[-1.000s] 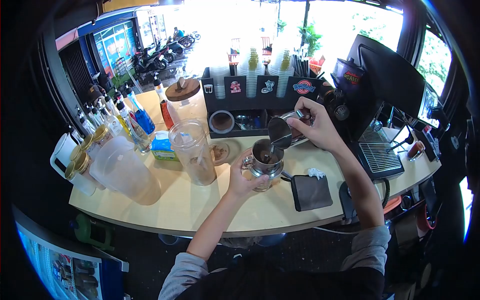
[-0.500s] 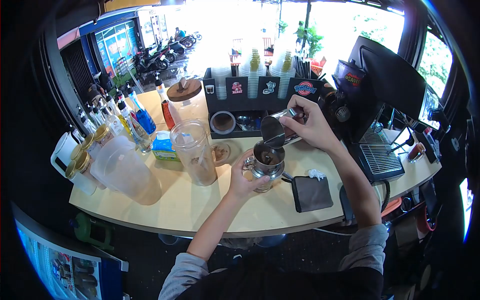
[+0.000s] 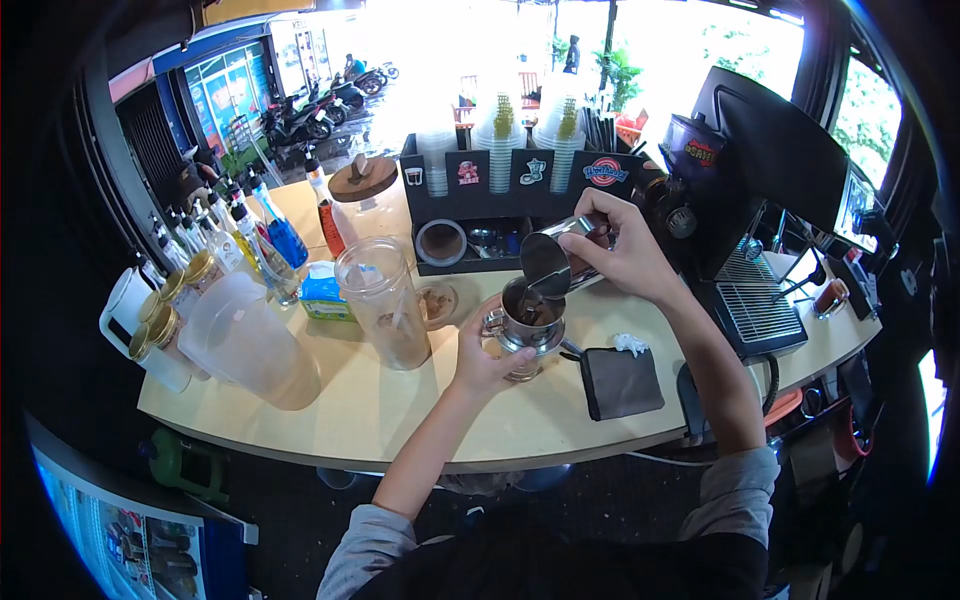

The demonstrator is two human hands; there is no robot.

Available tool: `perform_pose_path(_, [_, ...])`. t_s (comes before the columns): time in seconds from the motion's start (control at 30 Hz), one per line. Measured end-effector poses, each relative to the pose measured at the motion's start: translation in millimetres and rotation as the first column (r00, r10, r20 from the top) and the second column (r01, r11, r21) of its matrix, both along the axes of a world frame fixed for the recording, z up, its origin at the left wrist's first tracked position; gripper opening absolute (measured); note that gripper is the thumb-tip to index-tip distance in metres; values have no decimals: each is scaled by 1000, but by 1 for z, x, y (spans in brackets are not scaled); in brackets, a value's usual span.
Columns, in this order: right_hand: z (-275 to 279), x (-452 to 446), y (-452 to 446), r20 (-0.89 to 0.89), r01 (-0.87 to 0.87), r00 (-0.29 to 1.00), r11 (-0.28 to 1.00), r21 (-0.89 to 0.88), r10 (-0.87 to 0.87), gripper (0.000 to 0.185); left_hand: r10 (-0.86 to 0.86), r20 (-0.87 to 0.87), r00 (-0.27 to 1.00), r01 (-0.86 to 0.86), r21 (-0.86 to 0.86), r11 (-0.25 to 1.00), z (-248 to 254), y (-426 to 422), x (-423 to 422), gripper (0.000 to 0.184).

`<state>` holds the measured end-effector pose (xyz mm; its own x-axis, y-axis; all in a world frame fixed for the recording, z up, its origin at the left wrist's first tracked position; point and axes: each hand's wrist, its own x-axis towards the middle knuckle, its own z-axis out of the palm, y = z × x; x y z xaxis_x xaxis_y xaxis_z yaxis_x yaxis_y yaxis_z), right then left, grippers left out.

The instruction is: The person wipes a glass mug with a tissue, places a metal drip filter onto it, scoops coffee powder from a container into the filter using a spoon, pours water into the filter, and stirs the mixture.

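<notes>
My left hand (image 3: pixel 487 360) is wrapped round a glass and the base of a metal drip filter (image 3: pixel 531 333) that sits on top of it. Dark contents show inside the filter. My right hand (image 3: pixel 622 248) grips a metal pitcher (image 3: pixel 545 268) by its handle, tilted with its mouth over the filter. A thin stream seems to run from the pitcher into the filter. Close by on the left are a tall clear plastic jar (image 3: pixel 385 305) and a small round dish (image 3: pixel 437 303) with brown residue.
A dark folded cloth (image 3: pixel 622 385) with crumpled tissue lies on the right. Behind stands a black organizer (image 3: pixel 470 205) with cups. Syrup bottles (image 3: pixel 283 235) and a large translucent container (image 3: pixel 250 340) are at left, an espresso machine (image 3: pixel 758 300) at right.
The pitcher has moved left and tilted further over the filter since the earliest frame. My left hand has stayed round the glass.
</notes>
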<state>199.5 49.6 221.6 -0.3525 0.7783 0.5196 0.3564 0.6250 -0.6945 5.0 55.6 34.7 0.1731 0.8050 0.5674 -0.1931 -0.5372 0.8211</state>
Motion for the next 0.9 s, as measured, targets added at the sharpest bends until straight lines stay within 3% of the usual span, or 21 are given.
perform_pose_path(0.07, [0, 1, -1, 1, 8, 1000, 1000, -12, -8, 21, 36, -11, 999, -35, 66, 997, -2, 1, -1, 74])
perform_pose_path(0.5, [3, 4, -6, 46, 44, 998, 999, 22, -45, 24, 56, -44, 997, -53, 64, 997, -3, 2, -1, 78])
perform_pose_path(0.9, [4, 5, -10, 4, 24, 1000, 999, -22, -24, 24, 14, -33, 999, -15, -34, 999, 0, -2, -1, 77])
